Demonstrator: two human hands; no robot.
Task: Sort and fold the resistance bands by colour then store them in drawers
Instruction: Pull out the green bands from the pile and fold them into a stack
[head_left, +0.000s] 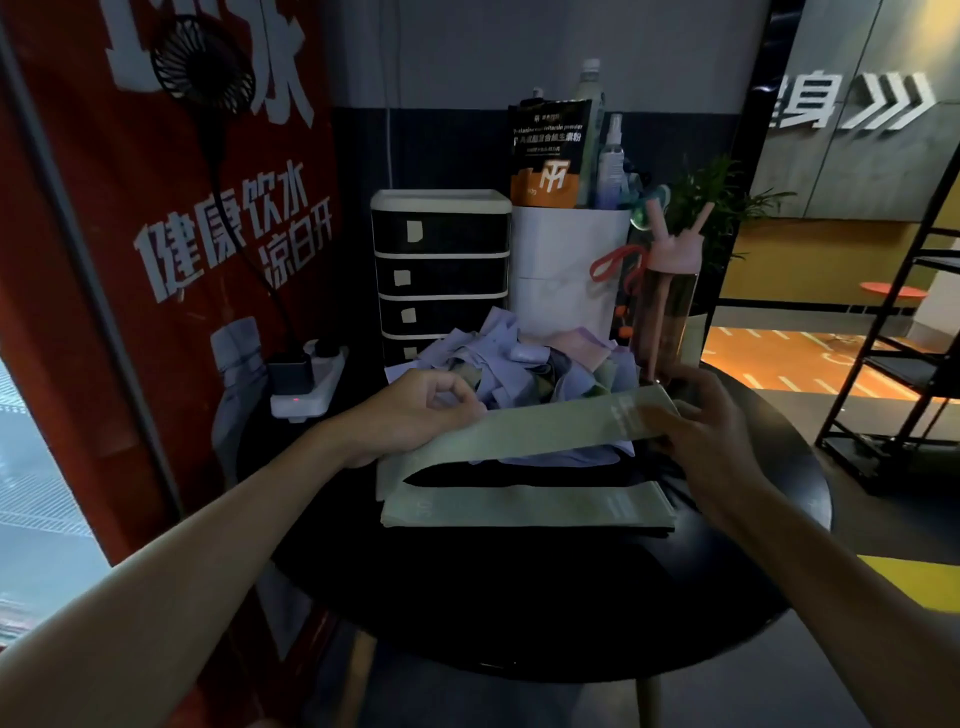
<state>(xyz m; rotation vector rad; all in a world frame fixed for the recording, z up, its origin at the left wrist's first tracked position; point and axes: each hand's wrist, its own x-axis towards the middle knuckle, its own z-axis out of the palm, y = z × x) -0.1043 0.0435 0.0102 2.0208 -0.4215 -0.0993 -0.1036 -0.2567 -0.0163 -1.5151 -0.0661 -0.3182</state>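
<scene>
Item: pale green flat elastic resistance band (545, 431). Its upper layer is lifted between my left hand (415, 410) and right hand (711, 441), fingers pinching each end; its lower layer lies on the round black bench (519, 597).
Risk: a slackened pinch could drop it into the unsorted heap of lilac, pink and green bands (519, 358) just behind.
Unclear: dim light; one green band beneath or several. The heap hides the lowest drawer of the black drawer cabinet (441, 270).
</scene>
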